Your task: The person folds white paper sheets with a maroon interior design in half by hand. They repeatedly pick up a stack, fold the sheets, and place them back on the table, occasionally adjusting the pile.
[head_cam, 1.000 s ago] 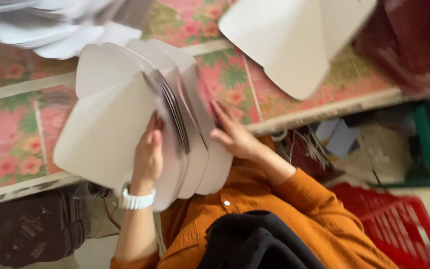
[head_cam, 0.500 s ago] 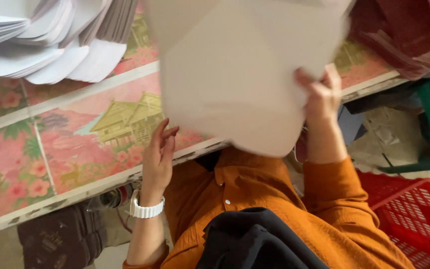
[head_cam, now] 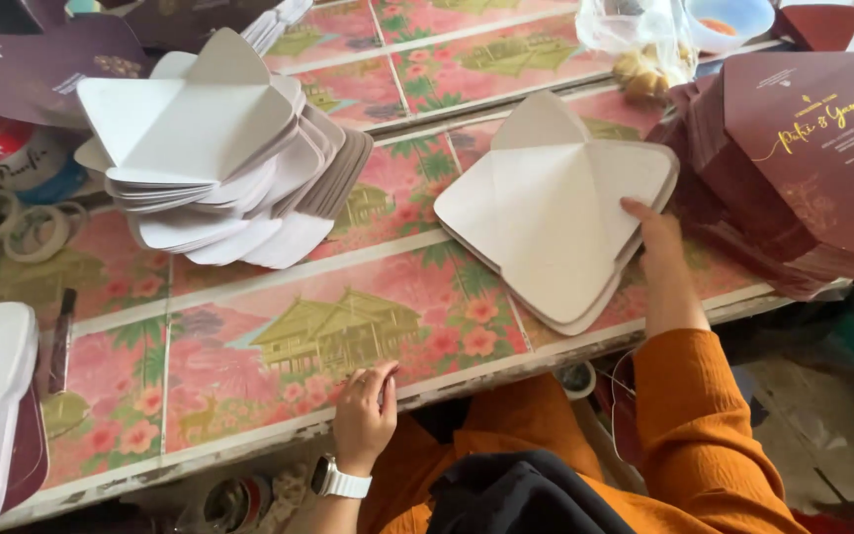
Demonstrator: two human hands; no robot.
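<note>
Our right hand (head_cam: pixel 656 237) lies flat with its fingers spread on the right edge of a small stack of white, petal-flapped card envelopes (head_cam: pixel 555 208), pressing it rather than pinching it, so nothing is lifted. The stack sits on the pink floral-printed table covering (head_cam: pixel 279 326), to the left of that hand and slightly farther from us, its longest diagonal running from the far point down to the near right corner (the hand meets it about midway along that right side). Our left hand (head_cam: pixel 366 415), with a white wristband at the wrist, rests loosely curled and empty at the near edge of the table, well apart from the stack, so the right hand is plainly the nearer one.

Farther left and farther away we see a taller, fanned pile of the same white card envelopes (head_cam: pixel 210 148). To the right, just beside the small stack, lies a heap of dark maroon printed card covers (head_cam: pixel 793 158). At the far edge sits a clear plastic bag (head_cam: pixel 644 44).
</note>
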